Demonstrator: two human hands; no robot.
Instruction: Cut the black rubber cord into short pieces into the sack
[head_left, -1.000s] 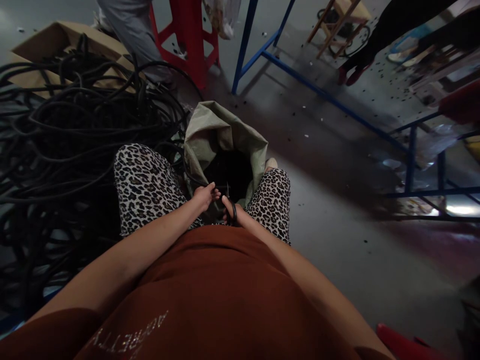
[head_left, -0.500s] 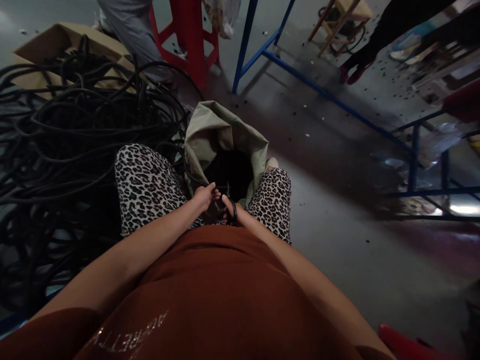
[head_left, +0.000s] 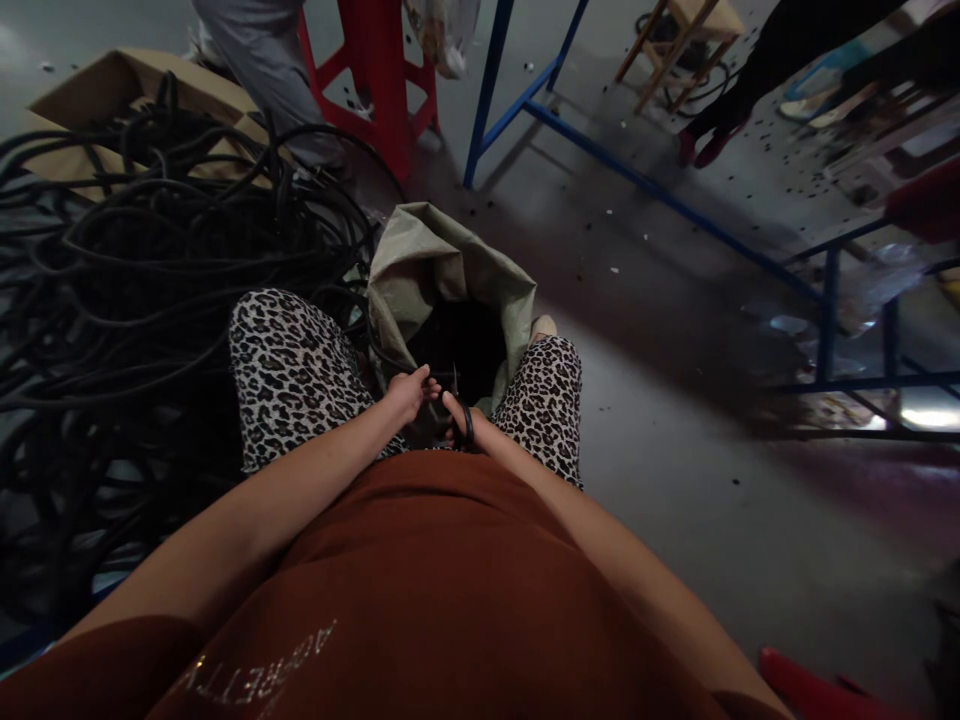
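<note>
I sit with my knees in leopard-print trousers either side of an open pale green woven sack [head_left: 431, 255] with a dark inside. My left hand [head_left: 409, 390] is closed on the end of a black cable [head_left: 375, 350] over the sack's mouth. My right hand [head_left: 461, 418] grips black-handled scissors [head_left: 459, 395], its fingers through the loop and the blades pointing up toward the cable end. The two hands almost touch, just above my rust-coloured shirt.
A big tangle of black cables [head_left: 127, 270] fills the floor at my left, over a cardboard box [head_left: 112, 80]. A red stool [head_left: 382, 70] and another person's grey trouser legs [head_left: 262, 60] stand behind. Blue metal frames [head_left: 675, 205] cross the grey floor at right.
</note>
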